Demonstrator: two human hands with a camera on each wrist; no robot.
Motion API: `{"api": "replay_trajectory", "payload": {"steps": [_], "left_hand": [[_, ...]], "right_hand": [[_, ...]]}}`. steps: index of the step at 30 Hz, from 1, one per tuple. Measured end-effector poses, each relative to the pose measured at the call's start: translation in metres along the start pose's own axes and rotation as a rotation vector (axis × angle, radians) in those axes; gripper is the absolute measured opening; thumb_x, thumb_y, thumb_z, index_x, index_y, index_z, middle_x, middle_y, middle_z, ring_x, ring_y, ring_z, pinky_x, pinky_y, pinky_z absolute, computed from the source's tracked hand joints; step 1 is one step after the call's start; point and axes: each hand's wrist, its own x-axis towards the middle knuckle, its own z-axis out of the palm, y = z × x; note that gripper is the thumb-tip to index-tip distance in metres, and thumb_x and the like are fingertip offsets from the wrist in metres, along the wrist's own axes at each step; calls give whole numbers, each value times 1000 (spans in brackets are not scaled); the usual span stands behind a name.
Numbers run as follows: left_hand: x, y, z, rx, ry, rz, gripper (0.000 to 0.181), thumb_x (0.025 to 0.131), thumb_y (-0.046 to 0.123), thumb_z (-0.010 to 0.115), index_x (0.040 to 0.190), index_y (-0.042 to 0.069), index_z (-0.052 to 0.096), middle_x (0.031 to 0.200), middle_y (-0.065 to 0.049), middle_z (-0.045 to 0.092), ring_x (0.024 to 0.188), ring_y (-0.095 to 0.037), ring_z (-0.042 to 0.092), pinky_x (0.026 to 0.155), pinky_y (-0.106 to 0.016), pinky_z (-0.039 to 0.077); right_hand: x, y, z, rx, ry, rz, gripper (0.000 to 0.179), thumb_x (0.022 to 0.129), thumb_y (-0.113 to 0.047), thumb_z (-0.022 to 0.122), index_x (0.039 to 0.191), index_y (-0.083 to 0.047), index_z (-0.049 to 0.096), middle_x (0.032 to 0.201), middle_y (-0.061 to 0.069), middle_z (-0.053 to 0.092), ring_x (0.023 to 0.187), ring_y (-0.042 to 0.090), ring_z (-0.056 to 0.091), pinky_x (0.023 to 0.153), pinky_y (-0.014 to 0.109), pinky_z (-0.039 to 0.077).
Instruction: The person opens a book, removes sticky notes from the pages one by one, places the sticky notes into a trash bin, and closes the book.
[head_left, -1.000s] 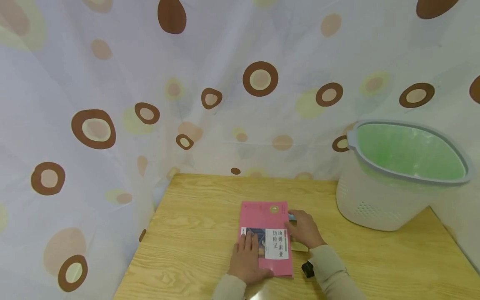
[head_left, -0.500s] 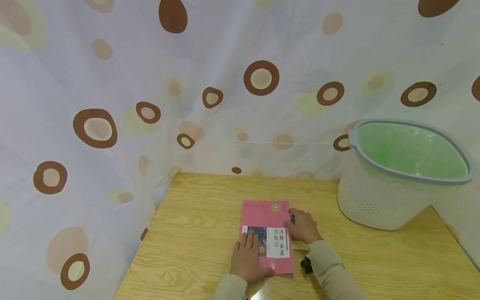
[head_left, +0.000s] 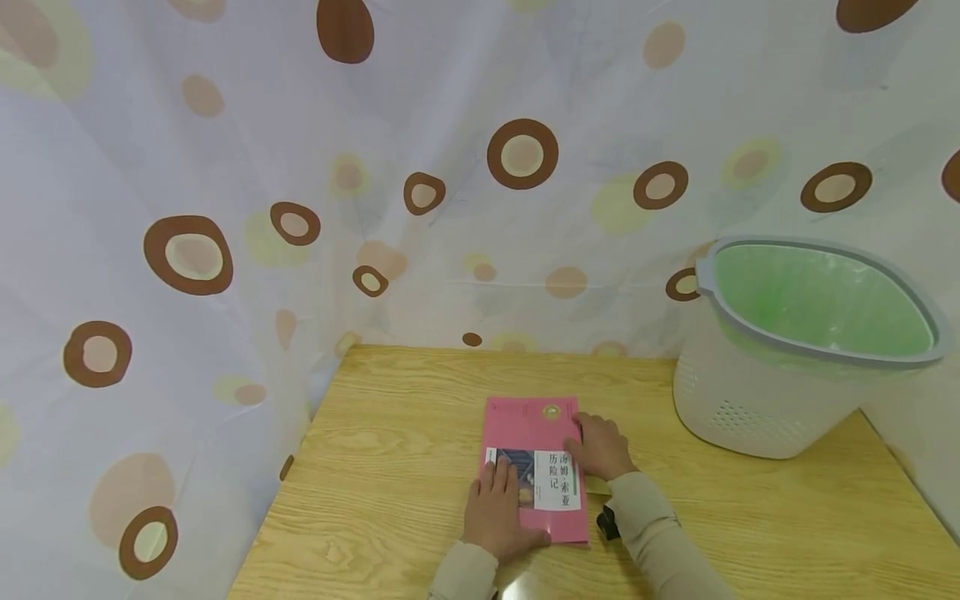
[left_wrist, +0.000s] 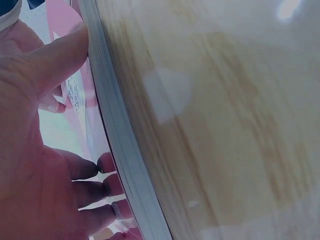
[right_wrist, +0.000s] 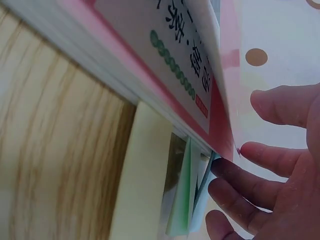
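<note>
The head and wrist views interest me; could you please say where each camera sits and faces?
Head: on the head, looking forward and down at the pink book; left hand, right hand and sleeves show.
Left wrist: on that wrist, looking at the book's page edge and table; left hand shows.
Right wrist: on that wrist, looking at the book and a yellow strip; right hand shows.
Head and right wrist share the book's lettering.

- Book: pink cover, lower centre; white label with black characters.
- Papers: cream, green and pale blue, bottom of right wrist view.
- Table: yellow-tan wood grain.
- Curtain: white, with brown rings, peach and yellow spots, upper frame.
- Basket: white, grey rim, green inside, right.
- Sleeves: beige, bottom.
</note>
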Motion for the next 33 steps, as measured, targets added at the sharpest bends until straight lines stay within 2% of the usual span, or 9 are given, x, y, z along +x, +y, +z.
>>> {"api": "replay_trajectory", "payload": {"steps": [6,9,13,15,17,21,24,28,33], "left_hand": [[2,-3,1,23,13,12,116,65,75,73,150,4,40,160,-15,36,148,-34,35,119,-49,36],[2,-5,1,9,19,15,115,65,74,74,150,4,40,160,-15,36,148,-34,34,119,-50,36],[3,-7,3,-26,30,23,114,64,73,75,149,4,41,160,-16,36,148,-34,35,119,-51,35],[3,-7,4,-48,32,25,114,64,71,77,149,4,42,159,-16,36,148,-35,35,119,-52,35],[3,-8,6,-73,32,21,114,63,70,78,149,3,42,159,-18,36,148,-36,34,120,-53,34],[2,-8,3,-113,29,23,112,63,66,80,147,2,43,159,-21,35,148,-39,33,119,-55,33],[-1,-9,-2,-154,34,51,100,71,61,76,145,1,45,157,-23,37,146,-41,34,118,-57,34],[0,-15,-8,-237,63,90,73,87,46,63,140,-2,51,152,-27,42,141,-44,42,114,-57,40],[-1,-21,-22,-368,75,86,60,92,34,56,138,-5,52,149,-32,42,137,-47,44,112,-58,43]], "right_hand": [[3,-2,1,37,17,-41,54,89,-21,63,132,9,54,120,31,64,110,49,59,94,60,51],[5,-2,0,82,8,-40,56,89,-20,62,135,10,51,119,31,64,105,44,62,91,56,53],[7,1,-1,190,-43,-5,60,91,-20,60,141,9,44,121,29,64,100,37,65,85,50,55],[7,3,-3,248,-82,16,61,93,-21,58,144,9,41,123,29,63,102,37,65,87,50,55],[6,4,-5,301,-118,27,61,95,-22,57,145,8,38,128,30,60,110,39,63,94,53,54],[3,6,-10,398,-170,44,61,98,-23,52,148,8,33,130,32,58,113,41,61,98,56,51],[2,8,-13,420,-185,65,60,99,-22,49,149,7,32,132,32,56,117,42,59,99,56,50],[2,8,-16,414,-186,83,58,101,-22,45,149,6,32,137,32,54,124,45,54,101,57,48],[0,9,-18,505,-196,113,56,103,-22,43,151,4,31,134,31,55,115,40,61,101,57,48]]}}
